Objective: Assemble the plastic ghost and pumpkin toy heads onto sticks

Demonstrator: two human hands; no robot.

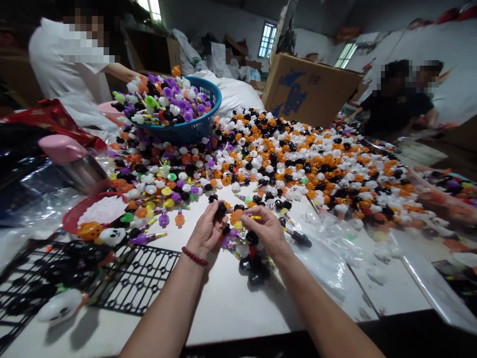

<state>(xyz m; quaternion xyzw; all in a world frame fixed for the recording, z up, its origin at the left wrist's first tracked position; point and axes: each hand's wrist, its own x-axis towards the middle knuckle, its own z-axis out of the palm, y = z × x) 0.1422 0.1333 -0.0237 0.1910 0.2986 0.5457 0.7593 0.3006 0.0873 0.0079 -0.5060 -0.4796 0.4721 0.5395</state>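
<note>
My left hand (207, 227) has its fingers curled around a small glossy black plastic toy (221, 211), partly covered by the fingers. Just to its right, my right hand (267, 227) pinches a small toy with an orange head (236, 217) and a thin colourful stem. The two toys are close together; whether they touch, I cannot tell. Below the hands, a small heap of toys with black, purple and white heads (256, 271) lies on the white table (227, 311). A red beaded bracelet (194, 256) circles my left wrist.
A large pile of orange, black and white toys (298, 149) spreads behind my hands. A blue basket (201, 127) of toys stands at back left, a person's arm reaching into it. Black plastic grids (137, 276), a red basket (70, 219) and clear bags (328, 253) flank me.
</note>
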